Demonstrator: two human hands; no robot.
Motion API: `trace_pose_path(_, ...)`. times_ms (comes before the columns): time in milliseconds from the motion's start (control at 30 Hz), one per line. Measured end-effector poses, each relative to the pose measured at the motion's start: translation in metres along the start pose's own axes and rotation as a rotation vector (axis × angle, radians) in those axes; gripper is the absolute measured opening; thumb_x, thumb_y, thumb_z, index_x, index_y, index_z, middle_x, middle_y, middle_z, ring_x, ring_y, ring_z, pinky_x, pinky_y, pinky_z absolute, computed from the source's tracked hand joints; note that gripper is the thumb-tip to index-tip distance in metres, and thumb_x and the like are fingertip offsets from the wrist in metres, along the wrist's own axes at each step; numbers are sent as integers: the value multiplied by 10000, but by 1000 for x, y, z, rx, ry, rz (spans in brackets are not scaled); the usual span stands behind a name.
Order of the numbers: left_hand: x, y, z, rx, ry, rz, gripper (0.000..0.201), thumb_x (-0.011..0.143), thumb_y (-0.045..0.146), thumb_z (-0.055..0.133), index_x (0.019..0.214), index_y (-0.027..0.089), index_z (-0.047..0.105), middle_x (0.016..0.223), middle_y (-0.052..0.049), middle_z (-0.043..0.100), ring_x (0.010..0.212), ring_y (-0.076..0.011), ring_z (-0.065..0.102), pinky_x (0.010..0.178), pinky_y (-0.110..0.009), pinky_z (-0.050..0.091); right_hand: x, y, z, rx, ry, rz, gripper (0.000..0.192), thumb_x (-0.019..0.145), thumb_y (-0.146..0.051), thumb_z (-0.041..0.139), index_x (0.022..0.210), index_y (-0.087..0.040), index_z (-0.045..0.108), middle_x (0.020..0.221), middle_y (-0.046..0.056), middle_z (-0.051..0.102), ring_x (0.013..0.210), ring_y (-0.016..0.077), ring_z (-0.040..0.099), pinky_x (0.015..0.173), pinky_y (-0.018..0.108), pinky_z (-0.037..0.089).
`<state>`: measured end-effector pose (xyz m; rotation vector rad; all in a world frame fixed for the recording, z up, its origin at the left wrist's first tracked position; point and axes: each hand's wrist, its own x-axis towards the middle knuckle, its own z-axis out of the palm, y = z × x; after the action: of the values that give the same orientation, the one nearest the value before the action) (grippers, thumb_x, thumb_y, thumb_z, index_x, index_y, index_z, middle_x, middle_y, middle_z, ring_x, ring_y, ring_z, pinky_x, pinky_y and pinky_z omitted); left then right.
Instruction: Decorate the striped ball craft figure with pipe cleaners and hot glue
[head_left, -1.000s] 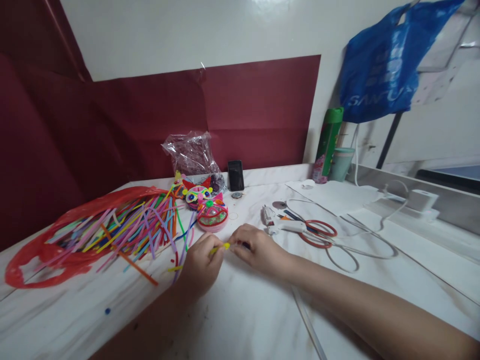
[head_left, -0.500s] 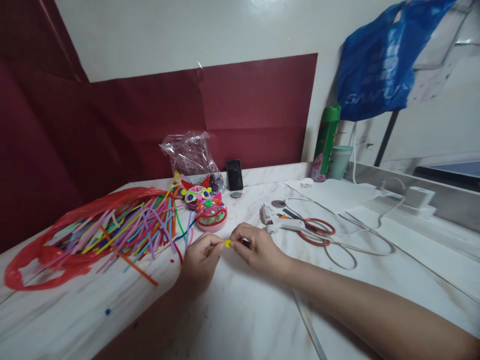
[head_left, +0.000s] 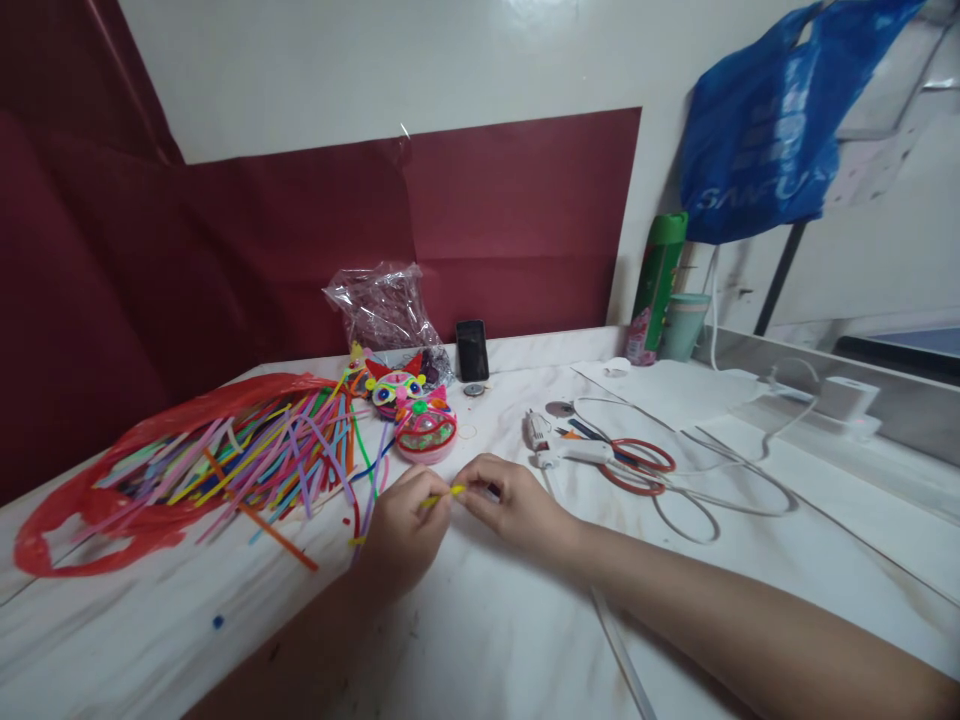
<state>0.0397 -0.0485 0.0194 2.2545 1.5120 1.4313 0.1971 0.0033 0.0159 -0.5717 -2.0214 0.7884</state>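
Observation:
A thin yellow strip (head_left: 441, 494) spans the gap between my two hands just above the white marble table (head_left: 480, 620). My left hand (head_left: 405, 530) pinches one end of it, and my right hand (head_left: 510, 502) pinches the other end with fingertips almost touching the left. Just beyond my hands sits a round colourful craft piece (head_left: 425, 428) with a decorated mask-like face (head_left: 392, 386) behind it. To the left a heap of multicoloured strips (head_left: 262, 455) spills out of a red plastic bag (head_left: 97, 500).
A white glue gun (head_left: 559, 448), red-handled scissors (head_left: 637, 462) and a looping white cable (head_left: 712, 480) lie right of my hands. A black phone (head_left: 472, 350) and a clear bag (head_left: 382, 305) stand by the maroon wall. A green can (head_left: 658, 285), a cup (head_left: 683, 327) and a blue bag (head_left: 765, 130) are at the back right.
My hands stay together on the yellow strip, shifting it slightly; half a second ago only a short yellow tip showed, now more of its length shows again. The view swayed a little.

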Motion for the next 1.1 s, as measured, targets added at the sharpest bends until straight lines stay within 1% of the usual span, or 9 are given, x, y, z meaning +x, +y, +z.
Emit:
trace_pose_path(67,0,1,-1,112,-24,154,176,778,116,434,627,178,501,621,-1,491,619,-124,491,577,-239,375,2,0,-5,-133,-35,-116,96,775,-96,561,741,-174,603,746,34,629,758,159,564,705,276,439)
trace_pose_path(133,0,2,-1,169,-53,238,204,790,101,400,626,183,491,612,-6,487,618,-129,494,570,-240,377,3,1,-10,-237,-91,-221,117,785,-80,543,726,-173,583,724,40,622,730,161,554,708,287,432)
trace_pose_path(267,0,0,0,186,-101,226,210,808,135,393,642,187,510,618,-12,508,620,-134,502,566,-244,386,4,1,-13,-373,-153,-335,142,788,-70,496,695,-174,524,680,46,576,679,167,511,649,283,418)
trace_pose_path(467,4,-2,-3,-53,-66,-65,140,800,220,501,704,166,588,689,-17,576,660,-130,547,615,-239,433,2,-7,-11,-208,-10,-189,142,805,-79,484,712,-186,489,676,13,532,676,145,506,620,250,409)
trace_pose_path(700,1,0,0,-247,25,-156,140,757,256,572,659,161,598,680,-10,563,657,-126,531,602,-227,421,0,-11,-6,-72,80,-59,129,813,-125,488,700,-185,505,648,-9,517,637,127,494,585,232,390)
trace_pose_path(833,-1,1,2,-357,18,-275,150,735,279,585,647,158,571,629,17,510,543,-92,457,500,-211,369,-3,-13,-2,2,88,10,121,823,-155,499,709,-178,529,618,-23,501,610,118,487,563,220,384)
trace_pose_path(900,0,2,1,-348,9,-292,151,740,275,568,641,161,559,617,27,486,518,-84,431,473,-204,345,-3,-12,-1,23,73,32,123,830,-163,502,715,-178,541,617,-25,509,604,115,491,565,217,391)
trace_pose_path(1000,1,3,-3,-183,-8,-166,141,747,219,535,617,166,554,620,17,502,580,-107,484,538,-218,384,-1,-7,-3,-11,-2,-7,110,822,-136,515,730,-175,562,675,0,572,652,126,528,610,229,415)
trace_pose_path(1100,2,2,-5,15,-69,46,165,746,133,473,611,168,560,620,-2,523,622,-126,515,593,-238,400,2,1,-7,-198,-93,-193,117,796,-87,519,729,-171,564,717,35,603,711,153,543,677,265,416)
